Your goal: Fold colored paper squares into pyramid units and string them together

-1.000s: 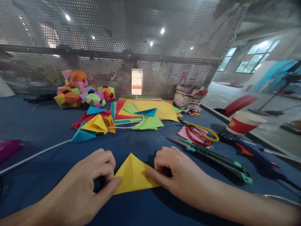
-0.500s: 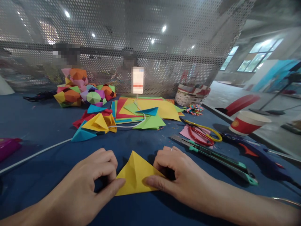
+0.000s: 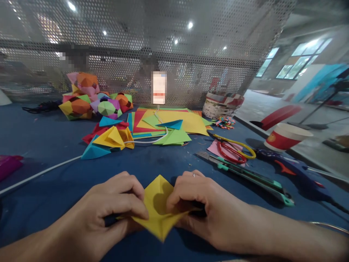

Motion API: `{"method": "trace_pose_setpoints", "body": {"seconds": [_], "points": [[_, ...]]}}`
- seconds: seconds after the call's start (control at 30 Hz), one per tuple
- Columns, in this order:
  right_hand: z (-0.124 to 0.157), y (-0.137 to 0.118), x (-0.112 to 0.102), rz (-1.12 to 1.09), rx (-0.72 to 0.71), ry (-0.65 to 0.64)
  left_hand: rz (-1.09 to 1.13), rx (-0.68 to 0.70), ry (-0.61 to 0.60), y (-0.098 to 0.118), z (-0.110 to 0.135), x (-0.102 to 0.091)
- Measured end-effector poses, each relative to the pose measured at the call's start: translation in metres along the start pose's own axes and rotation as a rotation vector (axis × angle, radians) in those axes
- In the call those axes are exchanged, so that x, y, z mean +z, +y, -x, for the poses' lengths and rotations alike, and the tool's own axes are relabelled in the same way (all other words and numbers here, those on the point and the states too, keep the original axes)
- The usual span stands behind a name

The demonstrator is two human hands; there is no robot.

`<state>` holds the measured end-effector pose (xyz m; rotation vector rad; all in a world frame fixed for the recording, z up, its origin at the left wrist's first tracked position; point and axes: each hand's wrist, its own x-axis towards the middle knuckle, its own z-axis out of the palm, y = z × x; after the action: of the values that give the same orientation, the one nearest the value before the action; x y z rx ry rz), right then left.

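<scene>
A square of yellow paper (image 3: 159, 214) with creases lies partly opened between my two hands, low in the middle of the view. One corner points away from me; the opposite corner juts toward me, slightly raised. My left hand (image 3: 109, 207) pinches its left side, the fingers on top and the thumb beneath. On the right side my right hand (image 3: 201, 203), with a ring on one finger, grips the paper the same way, its thumb partly hidden under the sheet.
Folded yellow, blue and red paper pieces (image 3: 109, 138) lie ahead to the left, before several paper balls (image 3: 106, 107). Coloured sheets (image 3: 188, 122) are stacked behind. At right are a utility knife (image 3: 248, 178), scissors (image 3: 234, 151), a glue gun (image 3: 297, 171) and a paper cup (image 3: 286, 138).
The yellow paper was a folded triangle; its near flap has now opened toward me. Both thumbs have gone from on top of the paper to underneath it.
</scene>
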<state>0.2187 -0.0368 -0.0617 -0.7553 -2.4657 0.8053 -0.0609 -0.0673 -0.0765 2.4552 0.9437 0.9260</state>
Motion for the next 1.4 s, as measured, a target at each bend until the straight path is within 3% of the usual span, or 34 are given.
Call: {"method": "trace_pose_setpoints", "body": {"seconds": [0.17,0.4,0.6,0.77,0.97,1.17,1.4], "points": [[0.005,0.003,0.005,0.274,-0.331,0.200,-0.278,0.216,0.109,0.006,0.007,0.009],[0.002,-0.006,-0.001,0.295,-0.231,0.094,-0.275,0.157,0.159,0.016,0.006,0.011],[0.003,0.003,0.002,0.259,-0.273,0.139,-0.225,0.124,0.052,0.005,0.008,0.008],[0.000,0.007,0.005,0.217,-0.107,0.150,-0.238,0.006,0.020,0.003,-0.003,0.002],[-0.009,0.002,0.005,0.257,0.211,0.099,-0.381,-0.035,0.115,0.002,-0.010,0.005],[-0.014,-0.005,0.009,0.340,0.325,0.082,-0.560,0.001,0.132,0.002,-0.010,0.011],[-0.021,-0.007,0.008,0.368,0.456,0.031,-0.622,-0.006,0.117,0.005,-0.011,0.010]]}}
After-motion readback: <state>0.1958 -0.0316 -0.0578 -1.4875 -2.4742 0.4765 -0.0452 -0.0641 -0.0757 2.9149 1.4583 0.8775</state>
